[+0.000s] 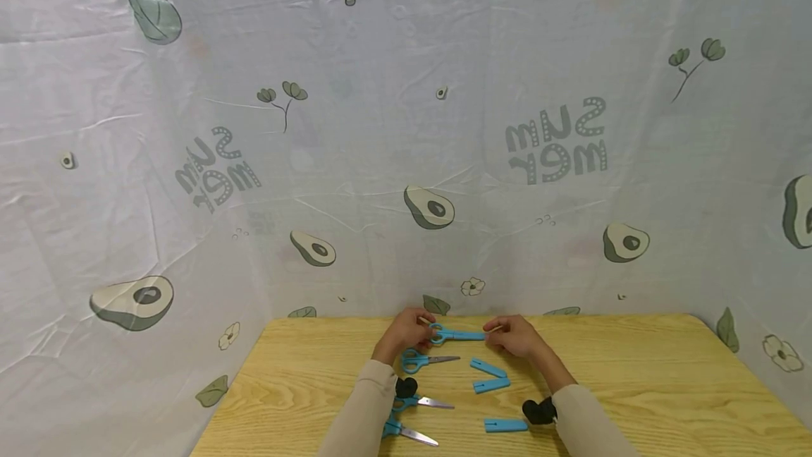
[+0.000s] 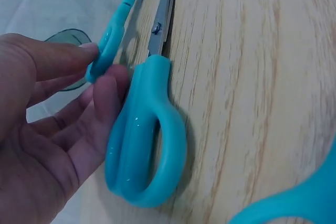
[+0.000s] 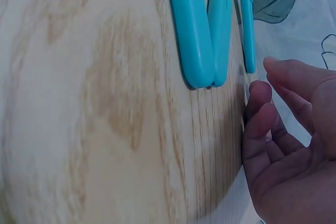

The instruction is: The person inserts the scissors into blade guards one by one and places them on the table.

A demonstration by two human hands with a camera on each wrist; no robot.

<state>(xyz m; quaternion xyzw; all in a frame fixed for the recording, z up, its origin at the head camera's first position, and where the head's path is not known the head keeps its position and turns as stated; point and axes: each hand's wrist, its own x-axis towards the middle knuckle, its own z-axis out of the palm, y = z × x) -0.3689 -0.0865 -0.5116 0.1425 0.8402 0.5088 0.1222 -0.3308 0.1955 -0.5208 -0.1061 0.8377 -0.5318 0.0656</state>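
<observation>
At the table's far side, my left hand [image 1: 409,330] pinches the handle of blue scissors [image 1: 466,336] whose blades sit inside a blue cover. The left wrist view shows the thumb and fingers on that handle [image 2: 106,48]. My right hand [image 1: 515,336] is at the cover's tip, fingers loosely bent; in the right wrist view a small gap parts them from the cover [image 3: 249,40]. Just nearer lies a second pair of scissors [image 1: 414,361] with bare blades, its handle [image 2: 170,124] close under my left fingers. Two loose covers [image 1: 488,367] [image 1: 491,386] lie near the right hand.
Two more bare-bladed scissors [image 1: 435,403] [image 1: 419,436] lie toward the front, partly behind the left sleeve. A third loose blue cover [image 1: 505,426] is at front right. A patterned sheet [image 1: 380,161] hangs behind the wooden table [image 1: 666,386].
</observation>
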